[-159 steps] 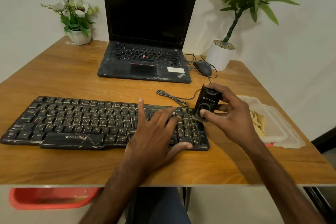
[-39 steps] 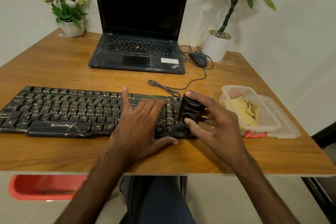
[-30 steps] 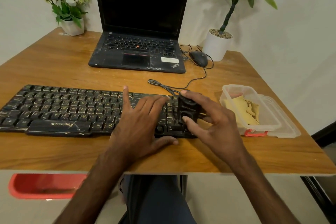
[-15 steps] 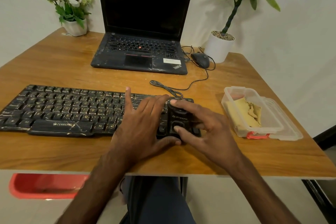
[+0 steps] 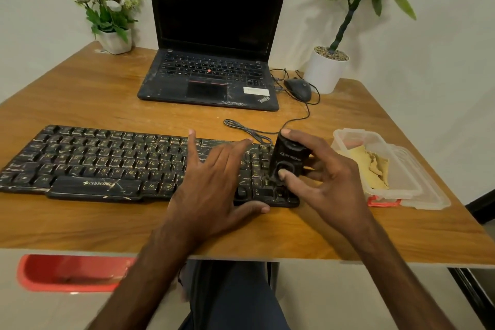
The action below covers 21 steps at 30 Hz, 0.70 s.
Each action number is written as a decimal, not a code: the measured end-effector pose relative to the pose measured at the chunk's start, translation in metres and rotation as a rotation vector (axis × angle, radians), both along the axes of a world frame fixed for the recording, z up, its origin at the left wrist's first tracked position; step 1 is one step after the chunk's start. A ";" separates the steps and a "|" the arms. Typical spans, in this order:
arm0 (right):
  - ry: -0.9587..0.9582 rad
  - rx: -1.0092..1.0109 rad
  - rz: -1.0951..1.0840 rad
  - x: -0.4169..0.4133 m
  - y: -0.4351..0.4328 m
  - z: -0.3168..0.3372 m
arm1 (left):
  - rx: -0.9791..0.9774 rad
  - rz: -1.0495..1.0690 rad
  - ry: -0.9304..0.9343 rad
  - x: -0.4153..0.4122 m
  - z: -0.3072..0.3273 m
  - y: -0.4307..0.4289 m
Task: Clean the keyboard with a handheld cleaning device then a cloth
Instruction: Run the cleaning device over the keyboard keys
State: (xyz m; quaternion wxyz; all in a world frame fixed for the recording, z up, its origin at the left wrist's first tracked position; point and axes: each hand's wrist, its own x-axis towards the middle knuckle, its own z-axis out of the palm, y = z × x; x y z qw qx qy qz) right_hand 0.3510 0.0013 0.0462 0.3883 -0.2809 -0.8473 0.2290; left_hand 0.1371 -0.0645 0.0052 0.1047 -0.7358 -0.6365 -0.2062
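A black keyboard (image 5: 101, 161) with worn gold lettering lies along the near half of the wooden table (image 5: 80, 94). My left hand (image 5: 211, 182) rests flat on its right part, fingers spread, thumb at the front edge. My right hand (image 5: 324, 179) grips a small black handheld cleaning device (image 5: 288, 158) upright over the number pad at the keyboard's right end, its lower tip against the keys. A yellow cloth (image 5: 369, 166) lies crumpled in a clear plastic container (image 5: 401, 190) at the right.
An open black laptop (image 5: 214, 72) stands behind the keyboard, with a wired mouse (image 5: 297, 88) and its cable beside it. A white pot with a green plant (image 5: 325, 69) is at the back right, a flower pot (image 5: 115, 40) at the back left. A red stool (image 5: 67, 272) shows below the table.
My right hand has shifted the cleaning device rightward and a little away from me across the number pad, off the left hand's fingertips. The left hand has stayed flat on the keyboard.
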 end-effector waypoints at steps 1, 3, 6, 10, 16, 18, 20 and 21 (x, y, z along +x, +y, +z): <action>-0.010 -0.008 0.032 0.000 -0.002 0.000 | 0.001 0.001 0.003 0.000 0.000 0.000; -0.050 0.011 0.062 0.001 -0.003 -0.002 | 0.006 -0.001 0.006 -0.001 -0.001 0.001; -0.023 0.017 -0.007 0.005 0.008 0.000 | 0.008 -0.004 0.007 -0.001 0.000 0.001; 0.034 -0.035 0.065 0.002 0.002 0.002 | 0.016 -0.013 -0.021 -0.001 0.000 0.000; -0.028 0.026 -0.003 -0.003 0.020 0.001 | 0.014 -0.010 -0.011 -0.001 0.001 0.000; 0.036 -0.061 0.044 0.000 0.022 0.002 | -0.001 -0.005 -0.012 -0.001 0.000 0.000; 0.028 -0.115 0.153 -0.004 0.018 0.001 | 0.000 0.000 -0.011 -0.001 -0.001 0.000; -0.007 -0.106 0.176 -0.007 0.018 0.000 | 0.000 0.004 -0.007 -0.001 -0.001 0.000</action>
